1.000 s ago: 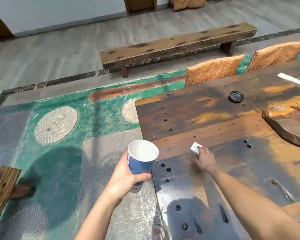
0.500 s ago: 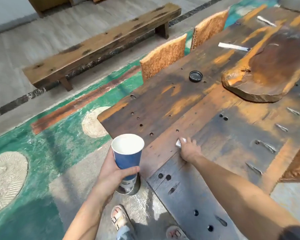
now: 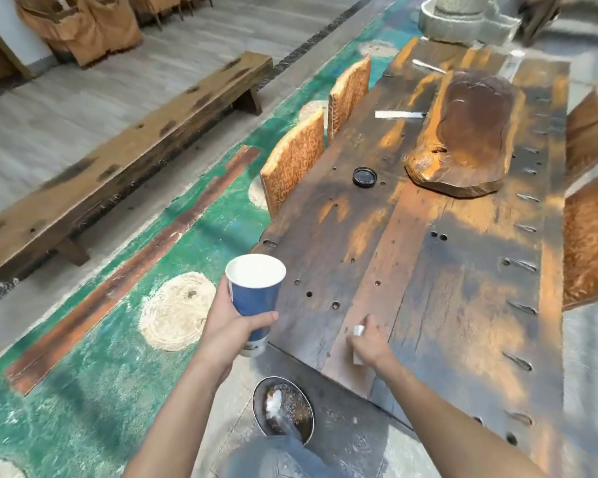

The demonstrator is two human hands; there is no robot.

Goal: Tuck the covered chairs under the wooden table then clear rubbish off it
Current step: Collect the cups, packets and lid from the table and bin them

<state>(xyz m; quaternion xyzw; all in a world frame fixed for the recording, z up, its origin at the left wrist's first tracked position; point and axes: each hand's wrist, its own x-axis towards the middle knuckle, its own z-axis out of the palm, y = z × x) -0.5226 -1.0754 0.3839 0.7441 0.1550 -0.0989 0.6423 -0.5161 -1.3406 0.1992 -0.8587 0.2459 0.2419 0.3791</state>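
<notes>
**Q:** Where are the person's hands?

**A:** The left hand (image 3: pixel 232 326) has its fingers wrapped round an upright blue paper cup (image 3: pixel 254 294), held just off the near left edge of the wooden table (image 3: pixel 428 288). The right hand (image 3: pixel 368 343) rests on the tabletop near the near end, its fingers curled round a small white scrap (image 3: pixel 358 331).

**Q:** What else lies on the table?

**A:** A black lid (image 3: pixel 364 176) sits near the left edge. Farther along, a white strip (image 3: pixel 399 114) lies just beside a thick wood slab (image 3: pixel 463 132).

**Q:** And around the edges?

**A:** The left covered chairs (image 3: pixel 292 170) stand with their backs against the left edge. The right covered chairs (image 3: pixel 589 236) stand close along the right edge. Open green floor runs between the left chairs and a long bench (image 3: pixel 118 167). A metal bowl (image 3: pixel 283 408) stands on the floor by the table's near end.
</notes>
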